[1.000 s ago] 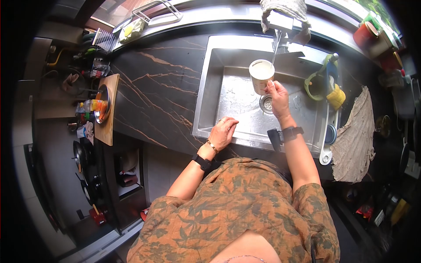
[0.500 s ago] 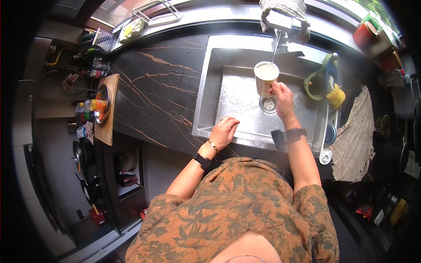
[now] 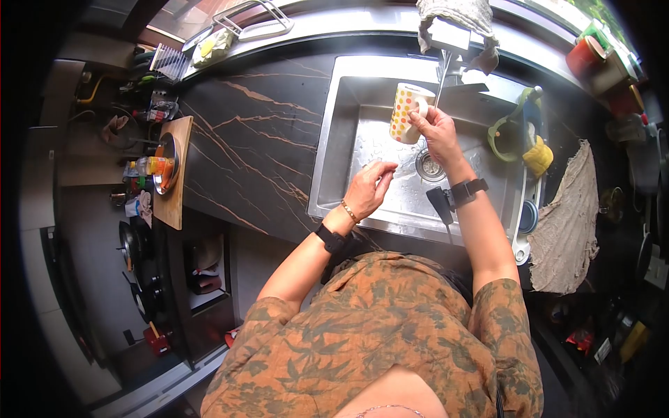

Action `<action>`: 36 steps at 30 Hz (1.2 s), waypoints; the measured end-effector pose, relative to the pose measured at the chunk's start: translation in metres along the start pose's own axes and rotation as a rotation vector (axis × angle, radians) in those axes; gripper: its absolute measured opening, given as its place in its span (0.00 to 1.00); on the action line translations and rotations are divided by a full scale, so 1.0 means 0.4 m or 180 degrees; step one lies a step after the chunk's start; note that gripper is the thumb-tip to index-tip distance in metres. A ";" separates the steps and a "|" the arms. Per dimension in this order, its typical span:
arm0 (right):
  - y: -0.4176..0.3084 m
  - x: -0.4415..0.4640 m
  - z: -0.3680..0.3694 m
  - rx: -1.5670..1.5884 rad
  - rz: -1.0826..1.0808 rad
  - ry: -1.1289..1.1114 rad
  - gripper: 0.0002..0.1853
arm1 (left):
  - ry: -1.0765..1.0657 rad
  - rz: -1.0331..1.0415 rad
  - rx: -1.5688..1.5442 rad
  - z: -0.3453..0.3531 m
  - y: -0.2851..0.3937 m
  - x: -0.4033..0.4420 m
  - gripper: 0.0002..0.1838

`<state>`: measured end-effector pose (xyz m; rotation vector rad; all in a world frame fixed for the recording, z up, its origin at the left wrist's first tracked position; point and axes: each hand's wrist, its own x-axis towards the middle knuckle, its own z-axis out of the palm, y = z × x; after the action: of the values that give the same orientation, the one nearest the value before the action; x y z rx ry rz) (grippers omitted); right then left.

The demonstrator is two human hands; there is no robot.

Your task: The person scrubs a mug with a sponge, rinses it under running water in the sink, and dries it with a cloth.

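Observation:
A white mug with orange and yellow dots (image 3: 403, 115) is held by its handle in my right hand (image 3: 440, 136), above the metal sink (image 3: 334, 146). The mug is near upright, its dotted side facing left. A thin stream of water from the faucet (image 3: 453, 68) runs down just right of the mug, close to my right fingers. Over the sink's front left part is my left hand (image 3: 369, 187), fingers bent and thumb near the fingertips, touching neither the mug nor the sink floor. Whether anything is between its fingers is too small to tell. The drain (image 3: 430, 165) lies below the mug.
A green-rimmed strainer (image 3: 500, 139) and a yellow sponge (image 3: 537, 157) are at the sink's right side. Further right a grey cloth (image 3: 568, 223) lies on the dark counter (image 3: 251, 139). At the left is a wooden board (image 3: 180, 181) with a metal plate. Another cloth (image 3: 456, 15) covers the faucet top.
The mug has moved left and turned, so its dotted side shows and its milky contents no longer do. My left hand has moved up and right, further over the sink.

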<state>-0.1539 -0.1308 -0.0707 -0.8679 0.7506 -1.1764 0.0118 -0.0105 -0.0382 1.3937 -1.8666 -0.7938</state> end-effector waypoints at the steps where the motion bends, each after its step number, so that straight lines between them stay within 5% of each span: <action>1: -0.006 -0.005 0.010 0.0056 0.0050 0.0064 0.09 | 0.0034 -0.0025 -0.0098 0.003 0.020 0.026 0.09; 6: 0.030 -0.001 -0.042 0.0000 0.0280 0.0425 0.12 | 0.0403 -0.0071 -0.0837 0.070 0.056 0.157 0.10; 12: 0.036 -0.025 -0.107 -0.0447 0.0310 0.1092 0.19 | 0.0680 -0.1291 -0.3225 0.153 0.049 0.317 0.10; 25: 0.026 -0.044 -0.132 -0.0362 0.0375 0.0901 0.17 | 0.0089 -0.1361 -0.3602 0.185 0.024 0.362 0.09; 32: 0.064 -0.024 -0.100 0.0152 0.0219 0.0687 0.15 | 0.0478 -0.0973 -0.2719 0.179 0.016 0.354 0.09; 36: 0.060 -0.029 -0.112 0.0312 0.0375 0.0040 0.11 | -0.0171 -0.1298 -0.2868 0.129 0.013 0.350 0.11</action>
<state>-0.1839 -0.1238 -0.1125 -0.7261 0.7382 -1.1054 -0.0613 -0.1404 -0.0434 1.1330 -0.9952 -1.6238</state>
